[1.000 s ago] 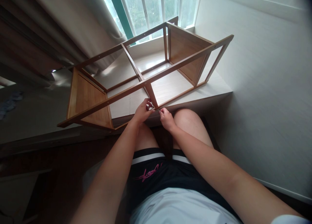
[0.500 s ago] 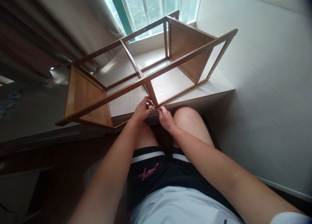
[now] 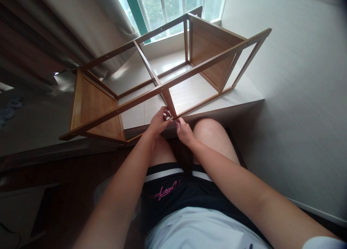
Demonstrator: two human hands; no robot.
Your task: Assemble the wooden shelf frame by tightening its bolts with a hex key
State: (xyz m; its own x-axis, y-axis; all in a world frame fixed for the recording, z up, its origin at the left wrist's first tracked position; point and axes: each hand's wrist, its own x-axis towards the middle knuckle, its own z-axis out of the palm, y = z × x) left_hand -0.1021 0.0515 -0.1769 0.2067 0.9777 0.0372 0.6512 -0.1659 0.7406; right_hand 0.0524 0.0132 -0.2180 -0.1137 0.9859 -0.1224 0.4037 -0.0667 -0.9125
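Note:
A brown wooden frame (image 3: 204, 65) lies across in front of me, with a solid panel at each end and a crosspiece (image 3: 170, 101) in the middle. At the bottom of that crosspiece, where it meets the near lower rail (image 3: 199, 104), both hands are close together. My left hand (image 3: 158, 122) curls its fingers around the joint from the left, holding the frame. Just right of it, my right hand (image 3: 185, 131) is closed in a pinch beneath the rail. A small object may be between its fingertips, too small to name.
Under the frame is a pale ledge (image 3: 195, 90), its front edge just beyond my knees. Behind stands a barred window (image 3: 173, 10), with a heavy curtain (image 3: 92, 28) to the left. A light wall (image 3: 300, 90) closes off the right side.
The frame's far right end appears slightly higher and farther right in view. Both hands keep their place at the joint, with almost no visible finger movement.

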